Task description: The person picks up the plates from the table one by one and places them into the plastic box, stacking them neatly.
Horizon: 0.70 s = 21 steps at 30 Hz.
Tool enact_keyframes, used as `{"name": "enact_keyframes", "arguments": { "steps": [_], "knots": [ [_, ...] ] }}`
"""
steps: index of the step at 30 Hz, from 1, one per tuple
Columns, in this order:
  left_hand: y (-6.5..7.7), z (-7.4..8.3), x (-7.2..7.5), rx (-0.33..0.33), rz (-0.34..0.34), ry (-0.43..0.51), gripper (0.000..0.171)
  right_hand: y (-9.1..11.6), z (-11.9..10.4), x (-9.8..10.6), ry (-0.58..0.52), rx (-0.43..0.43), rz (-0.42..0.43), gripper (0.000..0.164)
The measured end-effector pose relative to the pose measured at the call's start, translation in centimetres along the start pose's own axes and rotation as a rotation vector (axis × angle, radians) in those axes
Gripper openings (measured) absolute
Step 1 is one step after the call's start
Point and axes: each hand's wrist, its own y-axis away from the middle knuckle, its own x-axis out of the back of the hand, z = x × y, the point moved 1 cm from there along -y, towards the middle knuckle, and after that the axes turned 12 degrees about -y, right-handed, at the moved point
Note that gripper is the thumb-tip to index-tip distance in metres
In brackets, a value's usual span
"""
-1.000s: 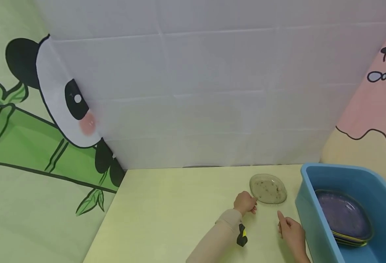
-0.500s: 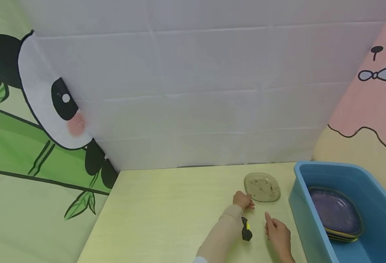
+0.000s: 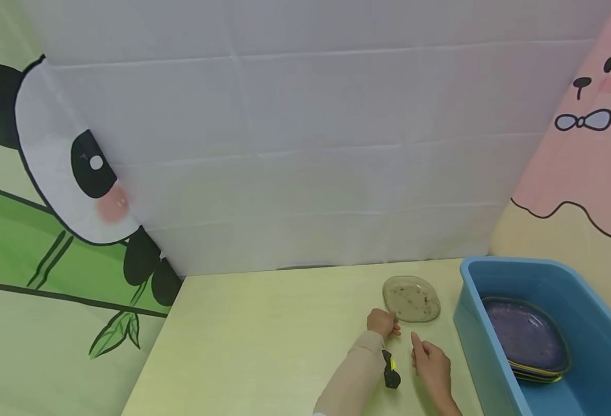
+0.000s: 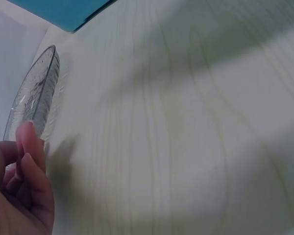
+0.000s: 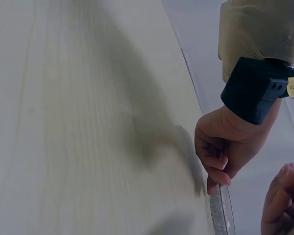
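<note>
A clear oval plate (image 3: 412, 299) with a patterned surface and dark specks lies on the pale wood-grain table. My left hand (image 3: 382, 322) pinches its near-left edge between thumb and fingers; the right wrist view also shows the left hand (image 5: 230, 144) at the rim of the plate (image 5: 222, 210). In the left wrist view the plate (image 4: 35, 90) appears almost edge-on beyond the left fingers. My right hand (image 3: 430, 364) hovers before the plate with thumb raised and fingers loosely curled, holding nothing. The right fingers (image 5: 279, 196) show at the corner of the right wrist view.
A blue plastic bin (image 3: 487, 346) stands at the right, close to my right hand. Inside it lies a stack of purple-looking oval plates (image 3: 526, 335) with yellowish rims. A white cloth wall (image 3: 305, 144) rises behind the table (image 3: 263, 346). A black wrist device (image 3: 391, 372) sits by the left sleeve.
The head view has swung right, so everything appears farther left. My right hand has come closer to the left hand. The left hand stays at the plate's edge.
</note>
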Motion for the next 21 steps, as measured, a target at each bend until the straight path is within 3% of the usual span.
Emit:
{"name": "enact_keyframes", "arguments": {
  "steps": [6,10,16,21],
  "knots": [
    [-0.2,0.2,0.2,-0.023,0.030,-0.029,0.023,-0.4,-0.2,0.4,-0.007,0.014,0.041,0.060],
    [-0.3,-0.3,1.5,-0.050,0.035,-0.067,0.020,-0.3,-0.3,0.9,-0.007,0.025,0.082,0.060],
    [-0.3,-0.9,5.0,-0.132,0.059,-0.074,0.023,-0.5,-0.4,2.0,0.010,0.061,0.117,0.059],
    [0.4,-1.7,8.4,-0.164,0.093,-0.066,0.025,-1.1,-0.2,2.5,0.038,0.087,0.130,0.060]
  ]
}}
